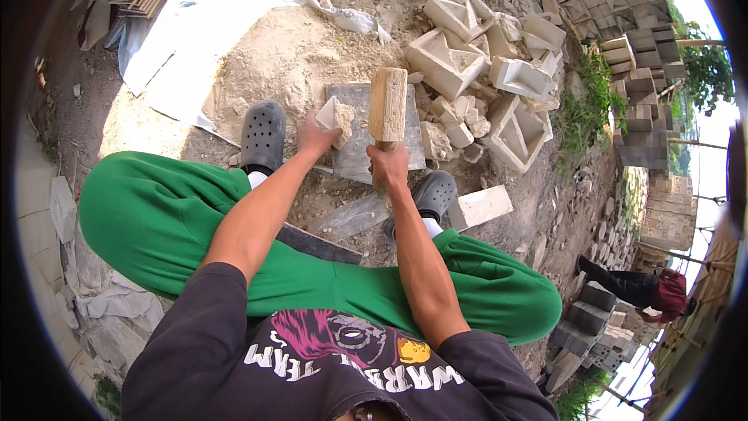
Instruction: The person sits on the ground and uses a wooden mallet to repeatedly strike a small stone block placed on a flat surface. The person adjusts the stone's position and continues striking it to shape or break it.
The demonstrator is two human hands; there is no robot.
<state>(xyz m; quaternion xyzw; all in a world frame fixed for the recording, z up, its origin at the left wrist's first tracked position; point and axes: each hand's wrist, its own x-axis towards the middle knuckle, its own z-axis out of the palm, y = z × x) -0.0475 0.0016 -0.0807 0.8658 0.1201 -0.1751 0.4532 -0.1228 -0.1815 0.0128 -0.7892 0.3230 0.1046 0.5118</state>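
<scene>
Dark shirt [312,374] fills six o'clock; toward eleven, the left hand [314,137] pinches a pale chunk [340,115], seemingly to steady it by the gray slab [351,152]; at twelve, the right hand's [388,165] grip wraps a wooden mallet [388,103].

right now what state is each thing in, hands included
left hand: closed on chunk
chunk: broken, rough on one side
right hand: gripping mallet
mallet: held by its handle
dark slab: lying flat
pale blocks: heaped, some broken
single block: lying apart from heap
grey clogs: worn
white sheet: spread on ground
</scene>
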